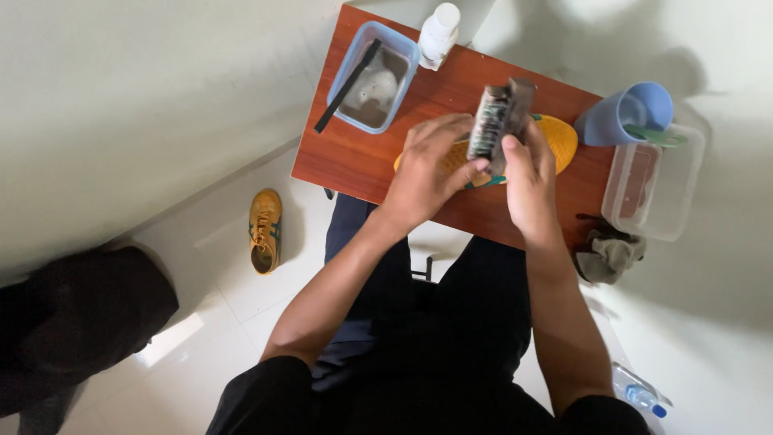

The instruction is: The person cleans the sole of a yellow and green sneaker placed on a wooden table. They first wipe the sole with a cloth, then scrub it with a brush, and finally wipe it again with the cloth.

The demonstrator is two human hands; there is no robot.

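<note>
The right hand (527, 181) and left hand (431, 165) both close around a rectangular scrubbing brush (498, 121), its wooden back and dark bristle face held upright between thumbs and curled fingers above the counter (354, 157). Directly beneath lies a yellow-orange sneaker (560, 137) with a green stripe, resting on the reddish wood-grain surface. Farther out stand a blue-rimmed clear plastic tub (372, 76) of cloudy water with a black stick across it, a white plastic bottle (439, 34), a blue plastic mug (632, 113), a clear lidded box (656, 185) and a crumpled grey rag (609, 254). A matching sneaker (265, 229) sits on the glossy white tiled floor.
</note>
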